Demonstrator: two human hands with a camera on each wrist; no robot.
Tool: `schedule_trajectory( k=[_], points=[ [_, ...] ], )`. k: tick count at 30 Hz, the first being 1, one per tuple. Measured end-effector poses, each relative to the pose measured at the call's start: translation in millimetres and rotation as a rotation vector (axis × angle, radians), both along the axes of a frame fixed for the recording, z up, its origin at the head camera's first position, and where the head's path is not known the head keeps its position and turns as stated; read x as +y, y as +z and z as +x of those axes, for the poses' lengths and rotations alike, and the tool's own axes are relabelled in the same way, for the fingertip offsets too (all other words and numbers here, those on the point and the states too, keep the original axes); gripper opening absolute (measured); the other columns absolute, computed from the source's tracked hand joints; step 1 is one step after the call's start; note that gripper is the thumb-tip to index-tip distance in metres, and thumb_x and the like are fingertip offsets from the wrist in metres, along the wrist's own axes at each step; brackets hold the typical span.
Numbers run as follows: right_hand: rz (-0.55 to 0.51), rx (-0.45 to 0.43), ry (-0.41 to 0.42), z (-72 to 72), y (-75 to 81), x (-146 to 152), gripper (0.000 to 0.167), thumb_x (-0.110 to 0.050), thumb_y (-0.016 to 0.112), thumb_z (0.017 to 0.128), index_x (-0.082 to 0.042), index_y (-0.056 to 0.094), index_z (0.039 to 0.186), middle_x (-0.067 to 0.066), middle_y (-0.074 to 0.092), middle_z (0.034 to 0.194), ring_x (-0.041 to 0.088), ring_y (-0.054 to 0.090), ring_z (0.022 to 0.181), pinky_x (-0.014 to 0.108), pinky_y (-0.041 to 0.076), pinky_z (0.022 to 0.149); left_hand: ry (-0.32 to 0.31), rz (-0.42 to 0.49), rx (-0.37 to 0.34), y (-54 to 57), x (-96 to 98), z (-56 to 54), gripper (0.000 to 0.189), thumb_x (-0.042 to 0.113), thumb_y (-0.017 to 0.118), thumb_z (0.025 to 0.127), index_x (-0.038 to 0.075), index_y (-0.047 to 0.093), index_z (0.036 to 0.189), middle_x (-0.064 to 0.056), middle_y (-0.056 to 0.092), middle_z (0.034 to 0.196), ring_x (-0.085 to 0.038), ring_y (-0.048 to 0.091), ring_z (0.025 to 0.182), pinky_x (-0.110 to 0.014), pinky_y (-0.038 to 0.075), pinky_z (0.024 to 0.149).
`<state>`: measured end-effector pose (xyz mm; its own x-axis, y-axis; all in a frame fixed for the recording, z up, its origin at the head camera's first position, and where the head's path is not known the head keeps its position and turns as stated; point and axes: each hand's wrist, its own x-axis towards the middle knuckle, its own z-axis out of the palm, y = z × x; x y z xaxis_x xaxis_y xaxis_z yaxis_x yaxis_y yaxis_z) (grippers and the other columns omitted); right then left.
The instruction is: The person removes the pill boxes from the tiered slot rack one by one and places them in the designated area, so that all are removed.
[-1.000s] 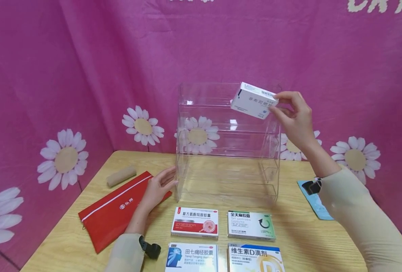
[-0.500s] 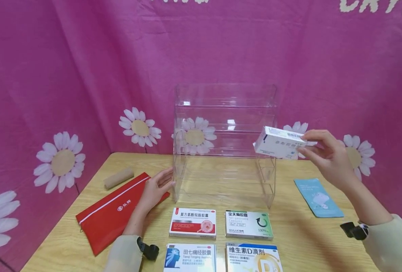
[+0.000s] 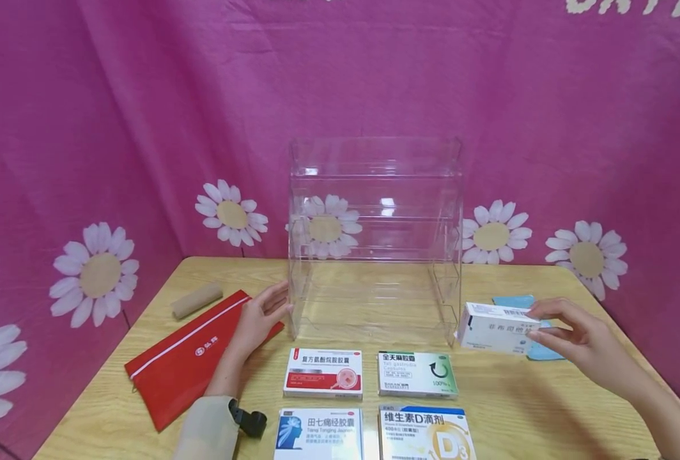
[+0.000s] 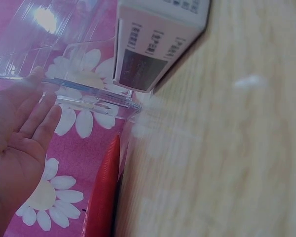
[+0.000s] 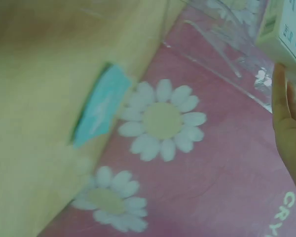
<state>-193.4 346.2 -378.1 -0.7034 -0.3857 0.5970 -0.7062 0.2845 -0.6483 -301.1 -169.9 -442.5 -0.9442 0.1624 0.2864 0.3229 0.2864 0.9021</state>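
Note:
A clear acrylic tiered rack [image 3: 374, 236] stands upright at the back of the table. My left hand [image 3: 259, 319] lies against its left side with the fingers nearly straight, as the left wrist view also shows of the left hand [image 4: 19, 133]. To the right of the rack, my right hand [image 3: 581, 345] pinches the right end of a white medicine box [image 3: 498, 329]. That medicine box [image 5: 286, 37] is partly cut off in the right wrist view. In front of the rack lie a red-and-white medicine box [image 3: 323, 372] and a green-and-white medicine box [image 3: 416, 374].
Nearer me lie a blue-and-white medicine box [image 3: 319, 436] and a vitamin D box [image 3: 423, 434]. A red zip pouch [image 3: 190, 358] and a brown roll [image 3: 197, 300] are on the left of the table. A light-blue packet [image 3: 512, 300] is partly hidden behind the right hand and its box.
My right hand has brought the white medicine box from the rack's upper right down and to the right, close to table height. The left hand has stayed at the rack's side.

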Motion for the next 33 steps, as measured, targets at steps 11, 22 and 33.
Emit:
schedule_trajectory(
  k=[11,22,33],
  points=[
    [0.219,-0.169,-0.045,23.3,-31.0,19.6,0.036,0.016,0.064,0.083,-0.006,0.060,0.112,-0.013,0.062,0.111,-0.005,0.062,0.100,0.017,0.060,0.068,0.007,-0.012,-0.011,2.0,-1.7,1.4,0.053,0.006,0.067,0.091,0.001,0.051,0.140,-0.022,0.055,0.140,-0.035,0.055,0.131,-0.039,0.050,0.105],
    [0.306,-0.251,0.006,21.1,-54.5,29.4,0.030,0.008,0.064,0.087,-0.014,0.060,0.107,-0.017,0.061,0.109,-0.003,0.063,0.093,0.015,0.055,0.067,0.004,-0.011,-0.012,-0.4,0.0,1.0,0.052,0.005,0.067,0.091,0.001,0.050,0.141,-0.022,0.054,0.141,-0.036,0.054,0.131,-0.037,0.051,0.105],
    [0.321,-0.301,0.107,12.8,-59.4,37.1,0.028,0.007,0.062,0.089,-0.010,0.059,0.111,-0.013,0.061,0.110,-0.001,0.062,0.095,0.015,0.056,0.073,-0.009,0.023,-0.043,-0.9,0.1,0.8,0.053,0.003,0.065,0.091,0.000,0.048,0.142,-0.025,0.051,0.143,-0.037,0.053,0.132,-0.030,0.052,0.103]
  ],
)
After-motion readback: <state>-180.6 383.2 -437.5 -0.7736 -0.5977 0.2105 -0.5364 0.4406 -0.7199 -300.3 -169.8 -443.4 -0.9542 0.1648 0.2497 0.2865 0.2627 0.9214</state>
